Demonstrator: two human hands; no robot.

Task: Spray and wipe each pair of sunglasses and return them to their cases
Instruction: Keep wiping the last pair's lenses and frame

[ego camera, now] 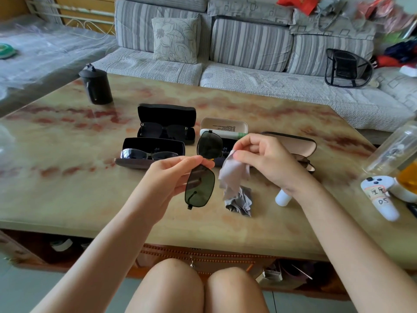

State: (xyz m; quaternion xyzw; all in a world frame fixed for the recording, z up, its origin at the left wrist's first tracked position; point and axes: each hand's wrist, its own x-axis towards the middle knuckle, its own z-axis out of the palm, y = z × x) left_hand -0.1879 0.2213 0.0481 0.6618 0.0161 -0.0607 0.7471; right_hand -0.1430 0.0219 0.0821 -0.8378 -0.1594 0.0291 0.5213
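Observation:
My left hand pinches the bridge of a pair of green-lensed sunglasses, held upright above the table with one lens up and one lens down. My right hand holds a light grey cloth by its top edge, just right of the glasses. A darker grey cloth lies crumpled on the table below it. Behind stand open cases: a black one with dark sunglasses, a dark one with silver-framed sunglasses, a beige one holding a white and green tube, and a brown one partly hidden by my right hand.
A white spray bottle lies under my right wrist. A black cylindrical container stands at the back left of the marble table. A clear bottle and white controller sit at the right edge. A grey sofa lies beyond.

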